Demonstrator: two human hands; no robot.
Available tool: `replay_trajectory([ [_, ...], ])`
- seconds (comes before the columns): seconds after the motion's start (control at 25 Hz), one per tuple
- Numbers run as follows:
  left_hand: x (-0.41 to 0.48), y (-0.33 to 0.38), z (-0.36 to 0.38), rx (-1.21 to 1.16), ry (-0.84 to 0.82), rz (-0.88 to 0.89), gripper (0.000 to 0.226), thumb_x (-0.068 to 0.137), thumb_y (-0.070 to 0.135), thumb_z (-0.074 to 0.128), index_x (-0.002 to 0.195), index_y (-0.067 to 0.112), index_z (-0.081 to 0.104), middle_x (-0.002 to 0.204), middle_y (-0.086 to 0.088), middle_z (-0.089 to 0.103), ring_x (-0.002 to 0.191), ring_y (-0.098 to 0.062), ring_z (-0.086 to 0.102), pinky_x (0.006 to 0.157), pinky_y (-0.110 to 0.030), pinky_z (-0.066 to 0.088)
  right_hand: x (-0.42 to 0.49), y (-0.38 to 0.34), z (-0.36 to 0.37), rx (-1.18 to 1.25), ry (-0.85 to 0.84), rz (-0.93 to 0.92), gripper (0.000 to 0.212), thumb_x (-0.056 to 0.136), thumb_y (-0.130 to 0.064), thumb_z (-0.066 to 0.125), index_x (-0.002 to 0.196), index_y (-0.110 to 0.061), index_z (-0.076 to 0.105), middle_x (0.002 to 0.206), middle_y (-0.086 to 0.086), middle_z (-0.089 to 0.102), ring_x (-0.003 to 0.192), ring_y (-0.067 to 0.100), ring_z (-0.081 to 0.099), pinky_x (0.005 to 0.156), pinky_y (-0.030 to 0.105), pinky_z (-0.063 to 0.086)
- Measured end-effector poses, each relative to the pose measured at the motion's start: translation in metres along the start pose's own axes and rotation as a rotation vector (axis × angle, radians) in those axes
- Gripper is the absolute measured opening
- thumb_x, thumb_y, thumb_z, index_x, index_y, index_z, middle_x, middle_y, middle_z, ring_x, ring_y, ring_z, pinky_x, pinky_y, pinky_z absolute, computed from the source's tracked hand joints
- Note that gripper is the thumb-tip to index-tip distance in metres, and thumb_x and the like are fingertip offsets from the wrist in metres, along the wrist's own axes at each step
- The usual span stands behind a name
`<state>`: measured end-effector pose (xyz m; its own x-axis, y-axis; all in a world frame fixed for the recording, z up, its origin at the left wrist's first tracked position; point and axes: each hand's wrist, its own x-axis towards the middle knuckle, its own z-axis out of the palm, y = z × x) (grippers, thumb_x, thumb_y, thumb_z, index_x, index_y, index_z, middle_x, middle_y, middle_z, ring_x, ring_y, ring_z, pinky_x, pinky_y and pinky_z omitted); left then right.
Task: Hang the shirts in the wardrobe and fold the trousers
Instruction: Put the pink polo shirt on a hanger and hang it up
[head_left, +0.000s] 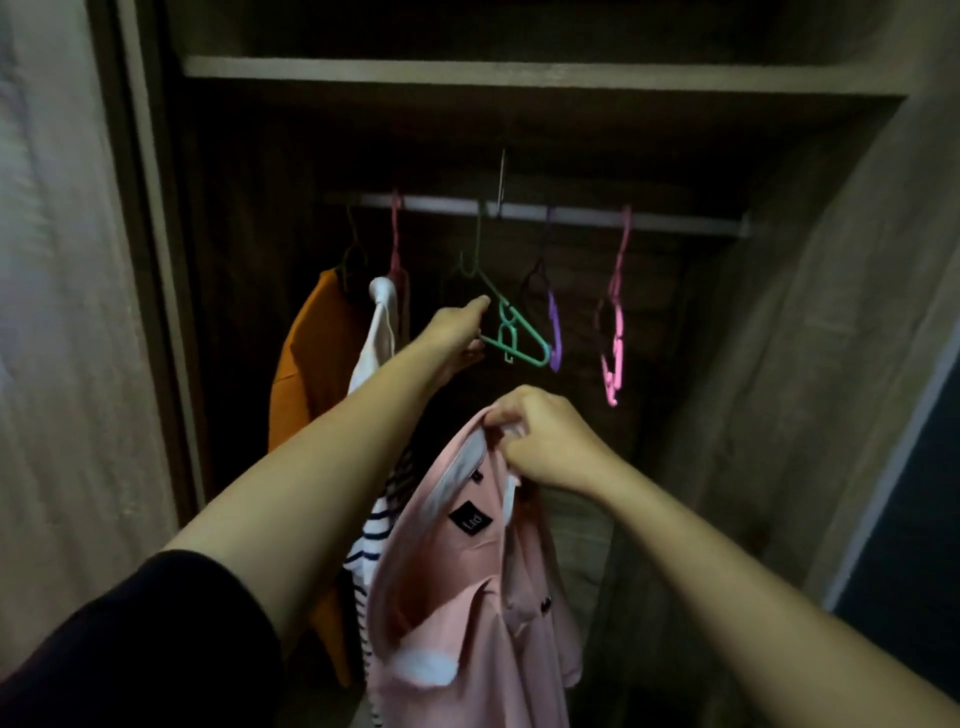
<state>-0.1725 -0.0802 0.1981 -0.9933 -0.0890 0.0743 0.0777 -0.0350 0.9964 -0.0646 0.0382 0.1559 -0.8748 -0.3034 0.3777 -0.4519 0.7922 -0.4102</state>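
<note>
While my right hand (545, 441) bunches the collar of the pale pink short-sleeved shirt (467, 597), fingers (506, 415) curled tight into the cloth, the rest of the shirt hangs free below my fist with its black neck label turned up toward me. I hold it by the collar so the neck opening is ready for a hanger.

Just left of it, behind my left forearm, a navy-and-white striped garment (371, 545) shows. Past that are an orange garment (306, 364) and a white garment (379, 322), both already hung at the left end of the rail.

My left hand (457, 338) reaches further in and pinches the near end of the empty green plastic hanger (514, 332), index finger over its sloping arm and thumb under the bottom bar. The hanger tilts toward me while its hook sits on the pale metal rail (571, 215). I judge the step to be lifting it off to thread the shirt.

To its right hang an empty purple hanger (553, 332) and an empty pink hanger (615, 353), apart from each other, with open rail between them. Above, the wooden shelf (519, 78) leaves room to unhook, and the wardrobe's right wall stands well apart.
</note>
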Motion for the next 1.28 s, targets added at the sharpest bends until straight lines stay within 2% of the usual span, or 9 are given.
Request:
replay_trajectory([
  [0.12, 0.025, -0.005, 0.035, 0.089, 0.05, 0.002, 0.062, 0.09, 0.046, 0.054, 0.132, 0.003, 0.042, 0.124, -0.011, 0.056, 0.114, -0.026, 0.054, 0.088, -0.031, 0.043, 0.004, 0.016, 0.0, -0.002, -0.035, -0.04, 0.04, 0.076, 0.0, 0.051, 0.111, -0.012, 0.068, 0.117, 0.005, 0.059, 0.111, 0.018, 0.055, 0.093, 0.027, 0.045],
  [0.2, 0.028, -0.004, 0.049, 0.169, 0.08, 0.024, 0.067, 0.088, 0.038, 0.06, 0.138, 0.0, 0.036, 0.129, -0.016, 0.052, 0.114, -0.028, 0.054, 0.083, -0.028, 0.044, 0.008, 0.025, -0.003, 0.019, -0.049, -0.041, 0.042, 0.075, 0.002, 0.05, 0.111, -0.011, 0.067, 0.117, 0.003, 0.057, 0.11, 0.017, 0.054, 0.089, 0.023, 0.044],
  [0.44, 0.039, 0.011, 0.03, 0.218, 0.128, 0.159, 0.042, 0.076, 0.027, 0.063, 0.11, 0.001, 0.061, 0.101, -0.017, 0.067, 0.093, -0.031, 0.065, 0.071, -0.027, 0.047, 0.011, 0.035, -0.004, 0.041, -0.001, -0.032, 0.042, 0.074, 0.003, 0.051, 0.109, -0.011, 0.068, 0.114, 0.002, 0.06, 0.105, 0.015, 0.057, 0.08, 0.012, 0.037],
  [0.56, 0.019, 0.02, 0.011, 0.156, 0.053, 0.203, 0.009, 0.084, 0.013, 0.059, 0.075, 0.012, 0.057, 0.069, -0.007, 0.055, 0.058, -0.015, 0.056, 0.051, -0.02, 0.04, 0.007, 0.026, 0.001, 0.069, 0.008, -0.033, 0.04, 0.075, 0.002, 0.051, 0.109, -0.01, 0.068, 0.115, 0.002, 0.059, 0.108, 0.016, 0.057, 0.09, 0.019, 0.043],
  [0.68, -0.017, 0.022, -0.02, 0.222, 0.036, 0.249, 0.019, 0.086, 0.003, 0.054, 0.071, 0.013, 0.051, 0.063, -0.006, 0.046, 0.049, -0.013, 0.043, 0.046, -0.02, 0.035, 0.004, 0.011, 0.006, 0.05, 0.019, -0.034, 0.038, 0.077, 0.002, 0.05, 0.11, -0.009, 0.067, 0.118, 0.004, 0.059, 0.112, 0.017, 0.055, 0.096, 0.024, 0.043],
  [0.8, -0.061, 0.01, -0.076, 0.375, 0.057, 0.293, 0.015, 0.077, 0.006, 0.069, 0.074, 0.014, 0.057, 0.069, -0.008, 0.06, 0.063, -0.02, 0.058, 0.063, -0.03, 0.05, -0.003, -0.004, 0.012, 0.022, 0.003, -0.018, 0.038, 0.079, 0.002, 0.05, 0.112, -0.007, 0.066, 0.121, 0.006, 0.057, 0.115, 0.021, 0.054, 0.097, 0.026, 0.042],
  [1.0, -0.15, -0.025, -0.187, 0.487, 0.034, 0.361, 0.021, 0.071, 0.025, 0.081, 0.069, 0.013, 0.063, 0.069, -0.011, 0.069, 0.067, -0.023, 0.067, 0.063, -0.032, 0.055, -0.004, -0.03, 0.028, -0.023, 0.026, 0.039, 0.04, 0.078, 0.0, 0.052, 0.114, -0.008, 0.065, 0.125, 0.008, 0.056, 0.12, 0.023, 0.051, 0.098, 0.023, 0.036],
  [1.2, -0.201, -0.059, -0.275, 0.588, 0.166, 0.376, 0.034, 0.073, 0.044, 0.068, 0.068, 0.011, 0.063, 0.062, -0.009, 0.067, 0.057, -0.014, 0.066, 0.058, -0.03, 0.056, 0.002, -0.053, 0.032, 0.024, 0.09, 0.116, 0.011, 0.066, -0.001, 0.056, 0.072, -0.007, 0.064, 0.073, 0.005, 0.053, 0.078, 0.02, 0.049, 0.058, 0.027, 0.03],
  [1.28, -0.218, -0.069, -0.303, 0.676, 0.225, 0.391, 0.039, 0.074, 0.044, 0.064, 0.062, 0.006, 0.061, 0.054, -0.005, 0.066, 0.048, -0.014, 0.064, 0.05, -0.023, 0.053, 0.003, -0.058, 0.035, 0.031, 0.082, 0.131, 0.021, 0.065, -0.007, 0.055, 0.082, -0.008, 0.068, 0.082, 0.006, 0.056, 0.083, 0.021, 0.051, 0.062, 0.024, 0.032],
])
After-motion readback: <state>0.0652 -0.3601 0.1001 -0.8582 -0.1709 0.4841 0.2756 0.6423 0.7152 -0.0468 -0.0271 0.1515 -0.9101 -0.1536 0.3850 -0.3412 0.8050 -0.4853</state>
